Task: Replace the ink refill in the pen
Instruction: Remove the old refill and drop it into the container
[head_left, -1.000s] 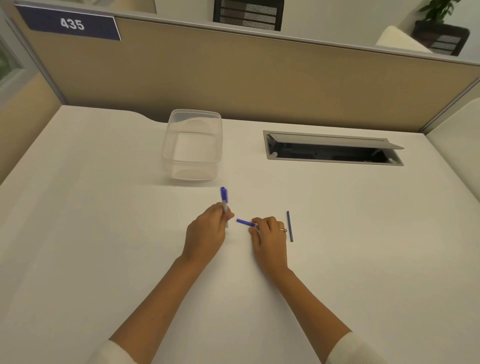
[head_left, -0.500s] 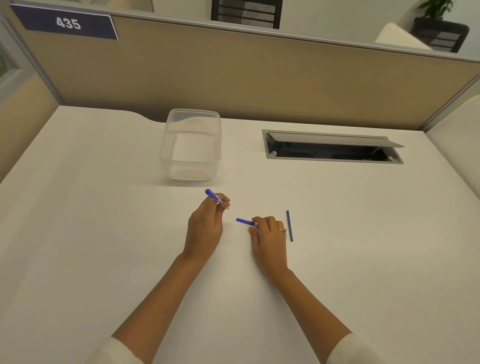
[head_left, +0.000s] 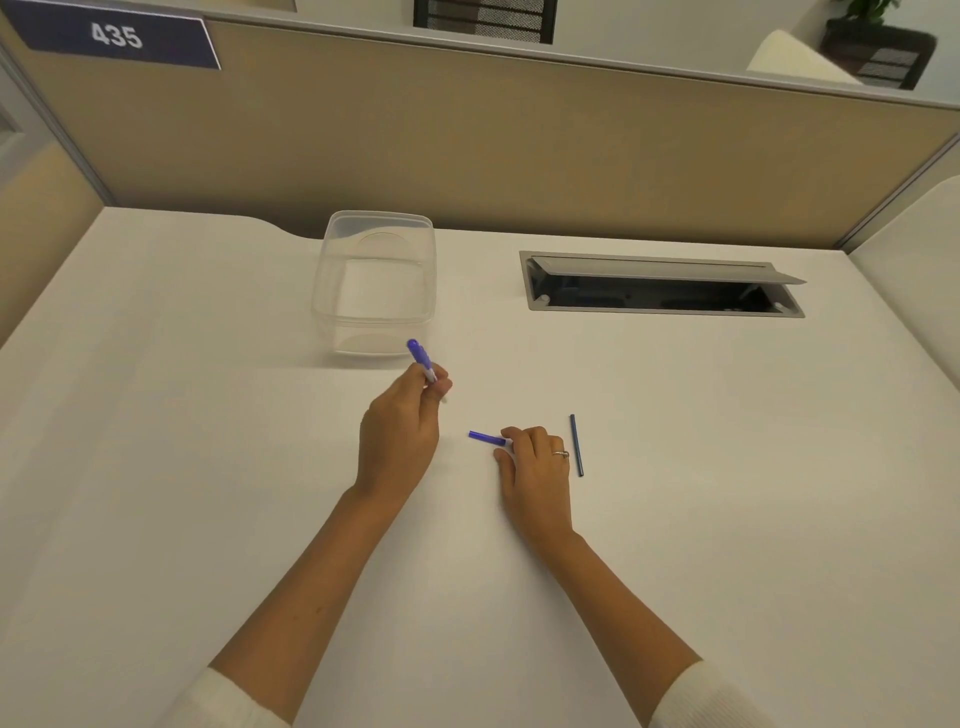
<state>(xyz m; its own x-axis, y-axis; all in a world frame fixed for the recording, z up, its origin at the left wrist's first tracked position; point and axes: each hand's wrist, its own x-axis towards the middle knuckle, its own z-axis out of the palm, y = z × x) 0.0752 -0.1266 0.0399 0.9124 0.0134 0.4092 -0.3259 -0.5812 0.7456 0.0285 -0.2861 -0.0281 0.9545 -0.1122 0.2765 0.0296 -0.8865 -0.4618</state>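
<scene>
Nearby, clear container (head_left: 374, 283) behind hands, refill (head_left: 576, 445) beside right hand (head_left: 535, 467)

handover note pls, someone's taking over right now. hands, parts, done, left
Left hand: raised just off the desk, fingers pinching one blue pen piece that points up and away.
Right hand: low at the desk, fingertips on the second blue pen piece, which lies flat.
Thin blue refill: loose on the desk, just right of the right hand, untouched.
Clear plastic tub: behind the left hand, looks empty.
Done: pen is apart in two pieces.
Left: fit a refill and join the pieces. Cannot tell whether the loose refill is the old one or the new one.
</scene>
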